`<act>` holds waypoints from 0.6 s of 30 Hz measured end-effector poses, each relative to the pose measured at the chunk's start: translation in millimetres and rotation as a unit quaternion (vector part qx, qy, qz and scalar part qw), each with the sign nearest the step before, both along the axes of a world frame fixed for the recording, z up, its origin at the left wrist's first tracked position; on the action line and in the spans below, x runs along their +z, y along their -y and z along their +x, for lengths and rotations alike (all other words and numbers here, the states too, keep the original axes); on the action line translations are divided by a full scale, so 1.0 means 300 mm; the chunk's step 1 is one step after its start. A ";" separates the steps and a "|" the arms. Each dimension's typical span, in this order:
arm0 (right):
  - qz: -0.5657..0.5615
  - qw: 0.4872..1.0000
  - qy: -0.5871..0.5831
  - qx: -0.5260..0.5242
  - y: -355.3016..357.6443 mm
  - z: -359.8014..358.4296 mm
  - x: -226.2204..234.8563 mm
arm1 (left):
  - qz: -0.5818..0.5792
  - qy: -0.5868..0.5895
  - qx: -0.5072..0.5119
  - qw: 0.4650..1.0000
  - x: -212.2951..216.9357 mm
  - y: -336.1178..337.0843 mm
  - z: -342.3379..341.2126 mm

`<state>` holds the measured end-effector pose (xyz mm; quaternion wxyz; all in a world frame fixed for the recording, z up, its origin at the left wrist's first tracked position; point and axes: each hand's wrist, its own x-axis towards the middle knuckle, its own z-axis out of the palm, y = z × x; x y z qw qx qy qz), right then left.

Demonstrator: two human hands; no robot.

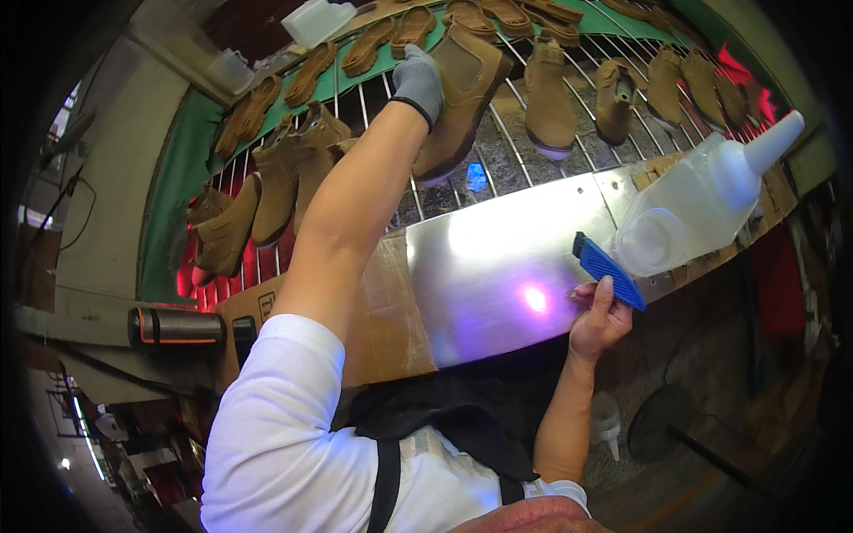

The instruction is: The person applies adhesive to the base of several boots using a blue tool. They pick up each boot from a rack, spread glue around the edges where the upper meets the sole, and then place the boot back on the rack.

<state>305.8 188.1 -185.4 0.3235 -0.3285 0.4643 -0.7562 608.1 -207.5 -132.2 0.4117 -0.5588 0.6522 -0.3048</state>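
My left hand [418, 85], in a grey glove with a dark cuff, is stretched out to the far side, closed on the upper of a brown ankle boot [459, 115]. The boot stands tilted over metal rods, toe toward me; part of its shaft edge is behind the glove. My bare right hand [601, 327] pinches a blue brush [611, 272] with short black bristles, held above the near edge of a shiny metal plate [498, 258]. Just beyond the brush, a translucent white squeeze bottle [689, 209] lies on its side, nozzle pointing to the far right.
More brown boots stand on the rod rack [511, 133], left [229, 226] and right [550, 98] of my left hand. Several brown soles [369, 46] line its far green edge. Red light glows beneath the rods. A dark flask [178, 328] lies at the left; cardboard [382, 311] borders the plate.
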 end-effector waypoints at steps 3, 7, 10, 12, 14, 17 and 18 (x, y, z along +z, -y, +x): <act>-0.001 0.999 0.027 0.022 -0.002 0.010 0.000 | -0.047 -0.179 0.119 0.976 -0.064 0.075 -0.015; 0.010 1.000 0.028 0.003 -0.009 -0.010 0.014 | -0.278 -0.638 0.232 0.680 0.018 -0.050 -0.293; 0.009 1.000 0.002 0.005 -0.009 -0.014 0.015 | -0.356 -0.758 0.247 0.488 0.045 -0.137 -0.349; 0.017 1.000 0.006 0.002 -0.016 -0.010 0.025 | -0.316 -0.743 0.207 0.552 0.061 -0.151 -0.345; 0.016 1.000 0.010 0.000 -0.018 -0.012 0.029 | -0.257 -0.757 0.172 0.576 0.090 -0.163 -0.341; 0.006 1.000 0.009 0.005 -0.019 -0.015 0.020 | -0.230 -0.722 0.119 0.642 0.049 -0.169 -0.323; 0.006 1.000 0.010 0.005 -0.016 -0.011 0.019 | -0.224 -0.719 0.099 0.651 0.029 -0.179 -0.319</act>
